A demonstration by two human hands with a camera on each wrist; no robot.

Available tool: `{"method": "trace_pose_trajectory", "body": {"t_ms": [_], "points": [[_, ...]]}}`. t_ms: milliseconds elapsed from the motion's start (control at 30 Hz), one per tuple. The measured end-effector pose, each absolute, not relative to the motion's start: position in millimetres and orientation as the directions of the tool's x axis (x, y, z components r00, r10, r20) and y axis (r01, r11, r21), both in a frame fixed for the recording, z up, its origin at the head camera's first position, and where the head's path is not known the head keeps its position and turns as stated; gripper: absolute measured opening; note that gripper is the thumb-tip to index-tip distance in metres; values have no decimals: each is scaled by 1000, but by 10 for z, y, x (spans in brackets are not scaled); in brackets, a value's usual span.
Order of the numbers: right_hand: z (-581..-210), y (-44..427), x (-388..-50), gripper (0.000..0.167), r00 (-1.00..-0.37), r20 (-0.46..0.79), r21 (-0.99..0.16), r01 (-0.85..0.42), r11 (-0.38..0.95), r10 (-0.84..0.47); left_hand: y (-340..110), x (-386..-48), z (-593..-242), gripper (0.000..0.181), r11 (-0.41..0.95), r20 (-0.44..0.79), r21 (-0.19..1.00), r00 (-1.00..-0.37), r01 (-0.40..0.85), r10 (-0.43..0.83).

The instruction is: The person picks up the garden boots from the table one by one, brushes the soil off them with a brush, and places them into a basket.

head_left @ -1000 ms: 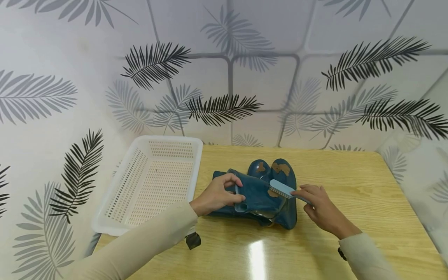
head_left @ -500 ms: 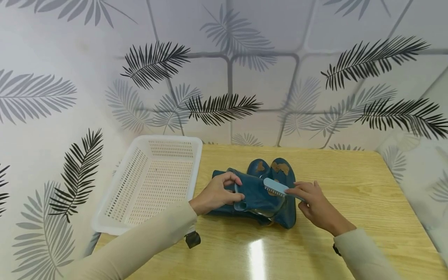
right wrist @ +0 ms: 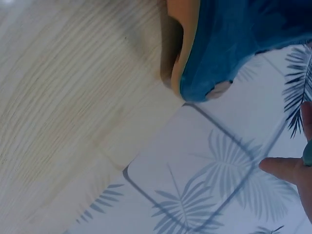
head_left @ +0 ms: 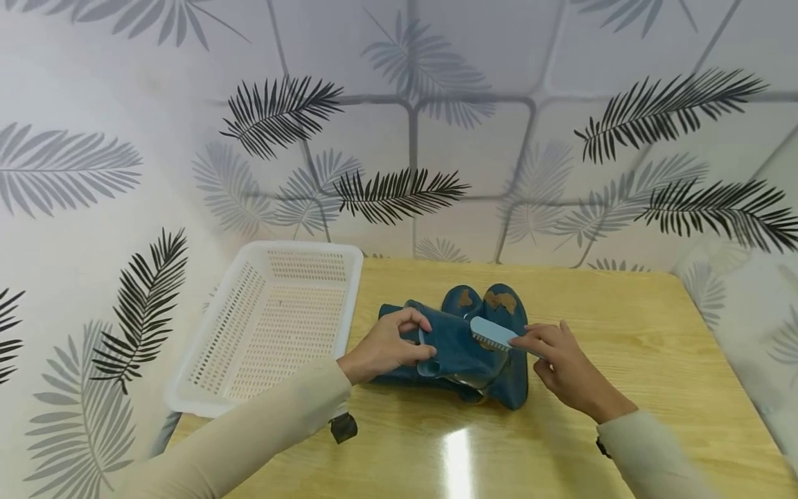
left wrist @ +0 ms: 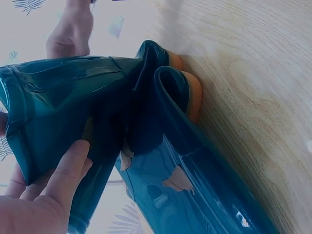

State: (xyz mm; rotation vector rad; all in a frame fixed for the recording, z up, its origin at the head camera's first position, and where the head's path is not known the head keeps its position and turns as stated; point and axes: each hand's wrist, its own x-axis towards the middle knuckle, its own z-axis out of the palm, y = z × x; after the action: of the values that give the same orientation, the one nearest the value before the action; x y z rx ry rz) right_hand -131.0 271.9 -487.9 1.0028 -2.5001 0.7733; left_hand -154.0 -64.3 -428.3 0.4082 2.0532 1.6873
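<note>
On the boot (head_left: 451,336) the left hand (head_left: 393,346) grips, the right hand (head_left: 567,367) grips a brush (head_left: 492,330), shifted leftward.

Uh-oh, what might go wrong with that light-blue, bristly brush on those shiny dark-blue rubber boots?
The left hand holds one boot only near the open end of its shaft, so it might slip or twist.

The right hand has the brush at a brown patch; if that's dirt, crumbs could scatter onto the yellowish wood-grain table.

The beige left sleeve passes close to the white, rectangular plastic basket, so it might nudge it.
</note>
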Motion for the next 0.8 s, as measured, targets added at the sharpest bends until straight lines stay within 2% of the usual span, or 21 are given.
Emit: {"method": "trace_pose_trajectory", "body": {"t_ms": [300, 533, 800], "points": [[-4932, 2805, -1216, 69, -689, 456, -303, -715, 630, -564, -644, -1509, -4342, 26, 188, -164, 979, -850, -78, 501], [-4815, 2742, -1357, 61, -664, 490, -299, -736, 607, -564, -633, -1527, -4283, 25, 172, -144, 983, -851, -63, 505], [-4915, 2715, -1348, 60, -663, 467, -300, -741, 600, -585, -631, -1544, -4258, 26, 173, -149, 982, -853, -70, 500]]}}
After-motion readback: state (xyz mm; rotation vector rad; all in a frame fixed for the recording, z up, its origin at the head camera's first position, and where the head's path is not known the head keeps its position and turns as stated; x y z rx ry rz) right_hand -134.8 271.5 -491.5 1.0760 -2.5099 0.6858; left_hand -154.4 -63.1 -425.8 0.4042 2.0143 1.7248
